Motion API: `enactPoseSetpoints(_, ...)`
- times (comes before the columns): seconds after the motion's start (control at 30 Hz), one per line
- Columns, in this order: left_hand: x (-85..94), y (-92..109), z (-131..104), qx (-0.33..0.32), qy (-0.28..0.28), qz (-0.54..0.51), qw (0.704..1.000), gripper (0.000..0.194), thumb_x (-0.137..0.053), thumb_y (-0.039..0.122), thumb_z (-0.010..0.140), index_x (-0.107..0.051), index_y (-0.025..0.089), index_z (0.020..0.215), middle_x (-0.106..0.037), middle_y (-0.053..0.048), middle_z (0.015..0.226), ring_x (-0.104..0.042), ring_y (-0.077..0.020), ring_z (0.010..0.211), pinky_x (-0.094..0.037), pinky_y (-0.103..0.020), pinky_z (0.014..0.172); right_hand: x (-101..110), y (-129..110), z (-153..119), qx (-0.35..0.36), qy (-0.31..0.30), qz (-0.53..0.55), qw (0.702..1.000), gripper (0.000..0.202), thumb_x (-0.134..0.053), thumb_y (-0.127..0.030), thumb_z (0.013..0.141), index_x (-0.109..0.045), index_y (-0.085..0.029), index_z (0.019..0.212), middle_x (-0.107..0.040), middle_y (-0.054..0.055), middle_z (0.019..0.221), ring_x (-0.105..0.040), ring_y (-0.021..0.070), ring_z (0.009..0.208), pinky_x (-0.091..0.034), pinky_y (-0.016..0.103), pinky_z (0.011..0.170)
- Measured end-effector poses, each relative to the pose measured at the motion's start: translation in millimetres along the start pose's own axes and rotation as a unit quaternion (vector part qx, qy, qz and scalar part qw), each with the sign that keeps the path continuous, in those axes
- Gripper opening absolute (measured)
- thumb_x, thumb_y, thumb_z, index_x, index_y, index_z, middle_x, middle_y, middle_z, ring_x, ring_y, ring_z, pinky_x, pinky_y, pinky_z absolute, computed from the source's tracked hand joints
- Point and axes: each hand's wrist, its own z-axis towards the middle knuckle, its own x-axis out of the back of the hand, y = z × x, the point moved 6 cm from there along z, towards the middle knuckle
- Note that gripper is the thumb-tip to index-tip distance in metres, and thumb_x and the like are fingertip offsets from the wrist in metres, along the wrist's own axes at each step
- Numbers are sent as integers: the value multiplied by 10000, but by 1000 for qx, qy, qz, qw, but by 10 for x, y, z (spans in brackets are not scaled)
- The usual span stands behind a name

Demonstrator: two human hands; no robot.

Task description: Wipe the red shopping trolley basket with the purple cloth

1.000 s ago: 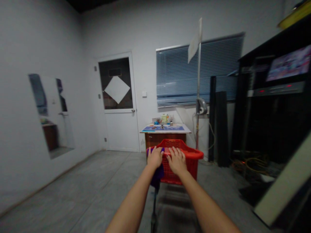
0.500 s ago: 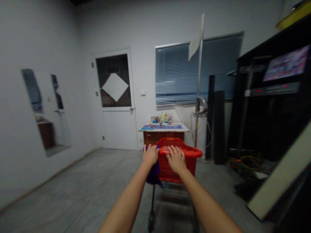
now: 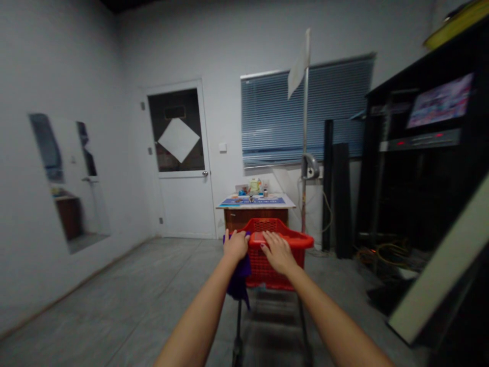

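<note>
A red plastic shopping cart [image 3: 267,270] stands in front of me on thin dark legs with wheels. My left hand [image 3: 236,245] grips the left end of its handle, over a purple cloth [image 3: 239,280] that hangs down beside the basket. My right hand [image 3: 278,251] lies over the middle of the red handle, its fingers bent across the top and pressed close together. Both arms reach forward from the lower edge of the view.
Ahead, a small table [image 3: 282,205] with bottles and boxes stands against the wall under blinds [image 3: 275,122]. A white door [image 3: 185,204] is left of it. Right are a metal pole [image 3: 305,122], a dark rack, cables and a leaning board [image 3: 439,270].
The table and the window sit slightly further left in the view, and the purple cloth hangs a little lower. Both hands keep their places on the cart handle.
</note>
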Motion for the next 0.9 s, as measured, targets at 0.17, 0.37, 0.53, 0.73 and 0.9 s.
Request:
enactPoseSetpoints(0.17, -27, 56, -36, 40, 30, -5, 999, 355, -313, 302, 988, -624, 206, 1130, -671, -99, 1197, -482, -274, 1277, -196, -547, 1124, 33, 291, -79, -14, 13, -22, 1000, 511, -296, -401, 974, -372, -211, 1442, -349, 43, 1515, -288, 190, 1388, -180, 379, 1129)
enactPoseSetpoints(0.37, -57, 413, -107, -42, 35, -32, 998, 381, -321, 333, 995, -515, 239, 1308, -544, -25, 1390, -383, -192, 1358, -131, -425, 1179, -65, 389, -108, -4, 43, -17, 999, 501, -308, -406, 971, -368, -239, 1439, -362, 31, 1509, -268, 179, 1396, -179, 397, 1136)
enactPoseSetpoints(0.53, -16, 161, -92, -18, 16, -31, 999, 380, -316, 341, 993, -542, 221, 1274, -584, -57, 1344, -422, -251, 1332, -143, -526, 1159, -78, 395, -83, 0, 35, -3, 999, 508, -300, -419, 971, -356, -240, 1444, -356, 36, 1512, -274, 187, 1393, -179, 415, 1136)
enactPoseSetpoints(0.73, -73, 191, -78, 10, 6, -23, 1000, 421, -251, 327, 1000, -514, 204, 1305, -548, -86, 1379, -379, -274, 1357, -193, -539, 1136, -117, 338, -54, -13, 6, -6, 1000, 549, -296, -464, 964, -326, -228, 1460, -319, 51, 1530, -249, 199, 1402, -148, 425, 1140)
enactPoseSetpoints(0.9, -84, 323, -100, -43, -6, -29, 999, 415, -280, 347, 998, -462, 263, 1362, -480, -28, 1448, -350, -201, 1378, -114, -455, 1176, -125, 373, -44, -10, -7, -12, 1000, 535, -299, -449, 965, -322, -249, 1461, -318, 37, 1531, -265, 183, 1397, -160, 412, 1135)
